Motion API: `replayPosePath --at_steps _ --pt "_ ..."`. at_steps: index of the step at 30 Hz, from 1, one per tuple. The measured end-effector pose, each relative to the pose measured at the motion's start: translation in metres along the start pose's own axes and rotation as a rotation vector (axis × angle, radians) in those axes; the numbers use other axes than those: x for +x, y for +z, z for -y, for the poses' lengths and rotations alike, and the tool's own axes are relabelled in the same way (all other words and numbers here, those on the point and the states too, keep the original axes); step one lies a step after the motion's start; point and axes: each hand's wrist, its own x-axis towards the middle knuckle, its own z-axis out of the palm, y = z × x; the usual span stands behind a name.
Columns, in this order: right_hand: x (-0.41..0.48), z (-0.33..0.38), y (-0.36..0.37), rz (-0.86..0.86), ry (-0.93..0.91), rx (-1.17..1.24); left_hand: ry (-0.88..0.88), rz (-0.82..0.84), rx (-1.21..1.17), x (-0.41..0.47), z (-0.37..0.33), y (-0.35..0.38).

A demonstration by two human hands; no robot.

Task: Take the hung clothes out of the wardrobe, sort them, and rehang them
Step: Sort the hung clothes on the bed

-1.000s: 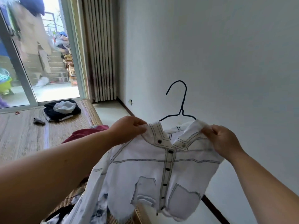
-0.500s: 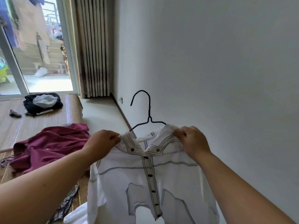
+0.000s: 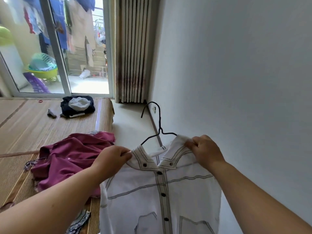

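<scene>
Fingers (image 3: 125, 153) of left hand (image 3: 109, 160) are curled and pinch the collar edge of the white button-front shirt with dark contrast stitching (image 3: 143, 191). Right hand (image 3: 206, 152) fingers (image 3: 194, 143) pinch the bunched fabric at the opposite collar/shoulder. The shirt hangs in the air between both hands, front to camera, placket buttoned.

A thin black wire hanger (image 3: 159, 130) sits in the shirt's neck with its hook standing above the collar (the wire arm by the left hand is partly bare, the other is under cloth).

My read: this is the rehang stage, seating the shirt on the hanger. Next move probably calls for drawing the shoulder over the bare wire, squaring the collar, then freeing one hand for the hook. The wardrobe is not in view.

Around the shirt:
- A crumpled maroon garment (image 3: 70, 159) lies just left of it on a woven straw mat (image 3: 25, 125).
- A dark clothes heap with a white piece on top (image 3: 77, 105) is further beyond, to the left.
- A pale ribbed curtain (image 3: 133, 56) hangs beyond it.
- A plain white wall (image 3: 236, 81) runs along its right.

Nothing sits between the hands. The wall looks like the only thing near the hook.
</scene>
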Motion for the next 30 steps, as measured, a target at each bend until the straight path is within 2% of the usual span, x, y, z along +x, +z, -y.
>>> replayPosePath --at_steps 3,10,17,24,30 --pt "0.061 0.012 0.019 0.079 -0.048 -0.047 -0.057 0.030 0.087 0.031 0.024 0.001" --pt "0.184 0.039 0.047 0.147 -0.187 -0.101 -0.189 0.012 0.065 0.090 0.050 -0.009" --pt "0.320 0.069 0.074 0.166 -0.386 -0.034 -0.311 -0.129 0.032 0.159 0.066 -0.012" --pt "0.452 0.118 0.127 0.292 -0.643 -0.017 -0.587 -0.252 0.046 0.224 0.091 -0.014" --pt "0.508 0.174 0.186 0.445 -0.827 -0.024 -0.811 -0.368 0.038 0.227 0.107 -0.014"
